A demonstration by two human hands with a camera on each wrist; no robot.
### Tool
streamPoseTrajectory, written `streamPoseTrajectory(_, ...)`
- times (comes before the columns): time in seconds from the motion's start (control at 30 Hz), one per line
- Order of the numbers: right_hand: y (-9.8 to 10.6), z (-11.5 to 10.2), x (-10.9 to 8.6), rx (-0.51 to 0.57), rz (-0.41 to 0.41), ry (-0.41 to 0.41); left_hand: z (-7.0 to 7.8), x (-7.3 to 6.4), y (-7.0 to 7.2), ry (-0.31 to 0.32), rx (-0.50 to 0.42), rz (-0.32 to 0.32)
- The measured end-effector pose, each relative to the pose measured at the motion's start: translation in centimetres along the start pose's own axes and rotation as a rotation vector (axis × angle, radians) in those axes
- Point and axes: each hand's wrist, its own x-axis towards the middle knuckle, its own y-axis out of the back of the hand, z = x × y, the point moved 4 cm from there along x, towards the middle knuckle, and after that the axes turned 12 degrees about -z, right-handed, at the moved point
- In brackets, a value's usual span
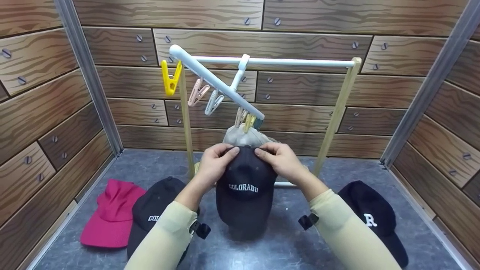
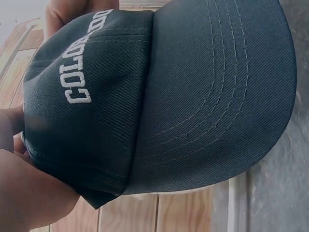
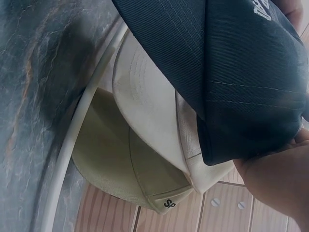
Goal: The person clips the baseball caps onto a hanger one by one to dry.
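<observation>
Both hands pinch the crown of a dark baseball cap lettered COLORADO, its brim hanging down. My left hand grips the crown's left side and my right hand the right side, thumbs in front. In the left wrist view the cap's brim fills much of the picture. Behind the held cap, a pale cap hangs from clothespins on a slanted white hanger bar. The right wrist view shows that pale cap and an olive cap behind it.
A yellow clothespin, a pink clothespin and a pale blue clothespin hang along the bar. The hanger hooks over a rack's top rail. On the floor lie a pink cap, another dark cap and a navy cap.
</observation>
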Motion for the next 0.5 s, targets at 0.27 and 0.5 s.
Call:
streamPoseTrajectory(0.27, -0.3, -0.7, 1.0, -0.011, 0.024, 0.021, 0.5, 0.4, 1.2, -0.009, 0.033, 0.008)
streamPoseTrajectory(0.5, -0.4, -0.9, 1.7, -0.033, 0.029, 0.012, 0.6, 0.7, 1.7, -0.027, 0.029, 0.016)
